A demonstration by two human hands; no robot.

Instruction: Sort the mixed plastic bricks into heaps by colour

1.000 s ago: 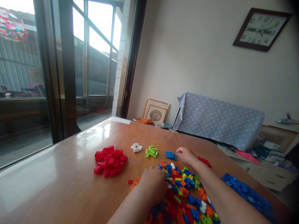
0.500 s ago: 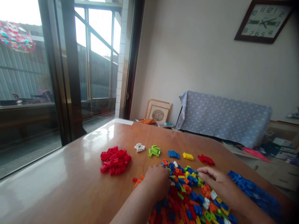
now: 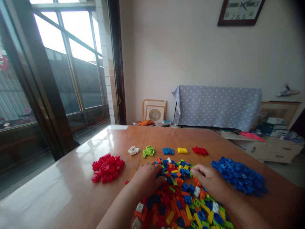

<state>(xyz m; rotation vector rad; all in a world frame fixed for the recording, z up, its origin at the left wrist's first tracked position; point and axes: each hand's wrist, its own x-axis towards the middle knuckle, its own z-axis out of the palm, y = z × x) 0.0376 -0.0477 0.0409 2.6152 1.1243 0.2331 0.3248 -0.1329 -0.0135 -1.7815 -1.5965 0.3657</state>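
A large mixed pile of toy building bricks (image 3: pixel 176 203) in red, orange, blue, yellow, green and white lies in front of me on the table. My left hand (image 3: pixel 149 176) rests at the pile's left side, fingers curved over the bricks and thumb apart from them; its fingertips are partly hidden. At the upper right of the pile is my right hand (image 3: pixel 208 178), thumb and forefinger drawn together at the bricks. Whether a small brick is between those fingertips I cannot make out.
On the brown table (image 3: pixel 71 187) are a red brick heap (image 3: pixel 108 168) at left and a blue heap (image 3: pixel 239 175) at right. Behind the pile sit small groups of white (image 3: pixel 133 150), green (image 3: pixel 149 151), blue (image 3: pixel 168 151), yellow (image 3: pixel 182 150) and red (image 3: pixel 200 150) bricks.
The view has turned right and down, bringing the blue heap more fully into sight. My hands stay at the pile; the right thumb and forefinger have come closer together.
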